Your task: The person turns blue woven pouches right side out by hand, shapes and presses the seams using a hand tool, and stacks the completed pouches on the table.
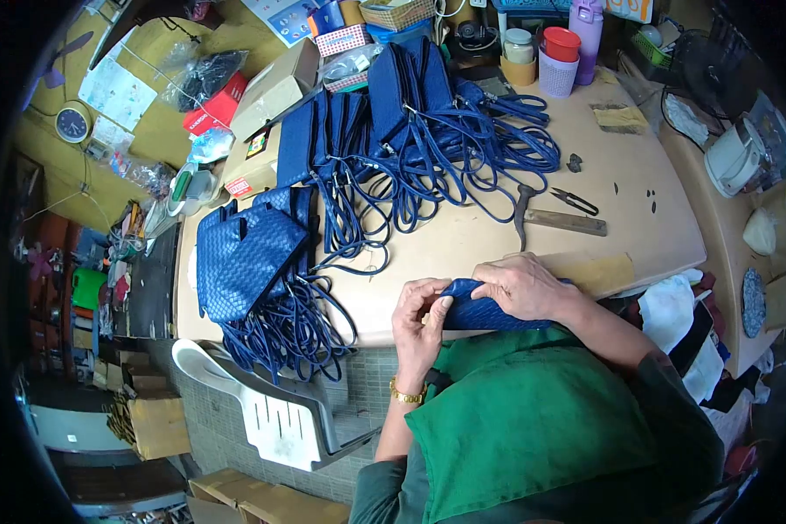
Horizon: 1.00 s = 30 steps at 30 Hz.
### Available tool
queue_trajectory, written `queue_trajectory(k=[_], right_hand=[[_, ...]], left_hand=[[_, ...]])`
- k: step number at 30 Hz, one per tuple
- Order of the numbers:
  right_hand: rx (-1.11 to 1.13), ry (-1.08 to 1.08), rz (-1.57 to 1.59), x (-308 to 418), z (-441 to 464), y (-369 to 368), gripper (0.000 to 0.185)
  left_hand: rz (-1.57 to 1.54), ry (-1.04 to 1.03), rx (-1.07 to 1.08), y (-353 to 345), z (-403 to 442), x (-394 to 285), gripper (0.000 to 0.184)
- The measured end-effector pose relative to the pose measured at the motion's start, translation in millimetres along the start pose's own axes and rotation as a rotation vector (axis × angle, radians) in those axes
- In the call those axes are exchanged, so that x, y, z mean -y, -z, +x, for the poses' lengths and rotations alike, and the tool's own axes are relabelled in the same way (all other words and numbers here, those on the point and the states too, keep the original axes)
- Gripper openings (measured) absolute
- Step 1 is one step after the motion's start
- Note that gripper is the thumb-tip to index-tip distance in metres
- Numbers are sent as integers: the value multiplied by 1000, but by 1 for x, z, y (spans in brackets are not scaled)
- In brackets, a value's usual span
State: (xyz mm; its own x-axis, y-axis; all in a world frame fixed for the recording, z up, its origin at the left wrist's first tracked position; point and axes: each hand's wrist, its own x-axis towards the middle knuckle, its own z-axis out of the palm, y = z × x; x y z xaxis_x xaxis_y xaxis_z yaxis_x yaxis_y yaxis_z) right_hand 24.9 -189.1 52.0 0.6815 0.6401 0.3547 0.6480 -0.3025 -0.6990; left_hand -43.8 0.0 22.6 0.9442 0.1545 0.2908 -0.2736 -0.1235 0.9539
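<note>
A dark blue woven-leather bag [485,316] lies at the table's front edge, against the green apron [541,419]. My left hand [421,316] pinches its upper left corner between thumb and fingers. Curled over the top edge, my right hand [522,286] grips the same bag close to that corner. Part of the bag is hidden under my right hand and forearm. Just beyond my hands lie a hammer [563,222] with a wooden handle and a pair of black thread snips [575,201].
Blue bags [410,96] with long straps stand in a row at the back. More blue woven bags [251,253] are heaped at the left, straps hanging over the edge. A white plastic chair [275,424] stands below left. Cups and a purple bottle [587,39] are at the back.
</note>
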Motion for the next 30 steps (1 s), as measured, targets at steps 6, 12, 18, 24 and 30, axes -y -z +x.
queue_trajectory(k=[6, 12, 18, 24, 30], right_hand=[[1, -2, 42, 2, -1, -11, 13], [-18, 15, -61, 2, -1, -11, 14], [-16, -13, -14, 4, -1, -16, 16], [86, 2, 35, 6, -1, -17, 15], [93, -126, 210, -8, -3, -18, 10]], left_hand=[[100, 45, -33, 0, -2, 7, 20], [-129, 301, 62, 0, 1, 0, 12], [158, 234, -81, 0, -2, 12, 20], [165, -102, -131, -17, 3, 9, 16], [276, -107, 35, -5, -7, 4, 7]])
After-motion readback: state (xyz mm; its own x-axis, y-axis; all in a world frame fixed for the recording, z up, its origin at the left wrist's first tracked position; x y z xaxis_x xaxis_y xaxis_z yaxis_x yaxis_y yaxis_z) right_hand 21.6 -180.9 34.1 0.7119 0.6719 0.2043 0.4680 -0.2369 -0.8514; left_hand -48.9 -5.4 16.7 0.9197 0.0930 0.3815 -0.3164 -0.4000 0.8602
